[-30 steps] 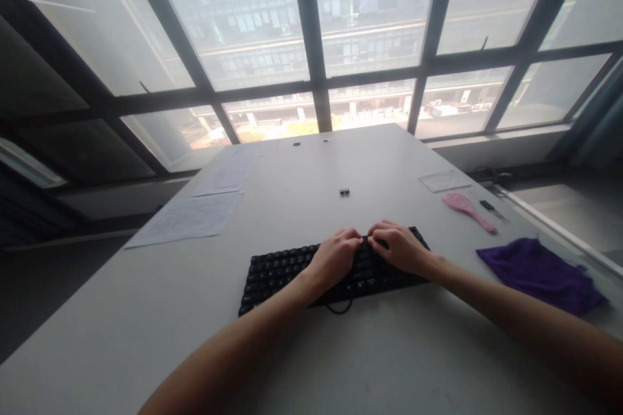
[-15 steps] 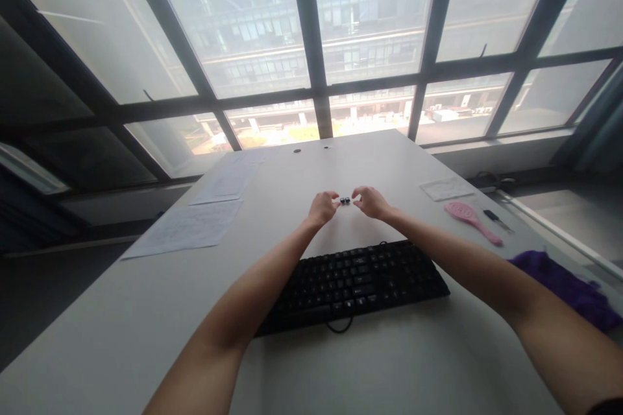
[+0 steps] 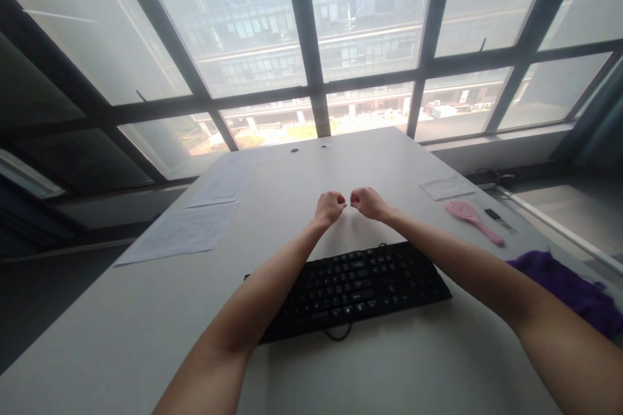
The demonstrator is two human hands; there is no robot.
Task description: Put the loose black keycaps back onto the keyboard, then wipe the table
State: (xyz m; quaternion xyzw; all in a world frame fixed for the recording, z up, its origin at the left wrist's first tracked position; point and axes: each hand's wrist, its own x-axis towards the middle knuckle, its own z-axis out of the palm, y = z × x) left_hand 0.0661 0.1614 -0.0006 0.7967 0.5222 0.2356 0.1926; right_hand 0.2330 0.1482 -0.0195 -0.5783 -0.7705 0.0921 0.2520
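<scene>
Beyond the unlabelled black keyboard (image 3: 360, 285), both fists: left hand (image 3: 329, 207), right hand (image 3: 368, 202).

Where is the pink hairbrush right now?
In the head view the pink hairbrush lies on the white table at the right, beyond the purple cloth, between a small paper sheet and a small dark item.

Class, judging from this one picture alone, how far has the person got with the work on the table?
Done: the black keyboard lies untouched near the person, both arms stretched past it. In hand: the left hand and right hand are curled shut, knuckles nearly meeting beyond the keyboard; whatever they pinch is hidden. Left: the pink brush and purple cloth lie untouched at the right.
</scene>
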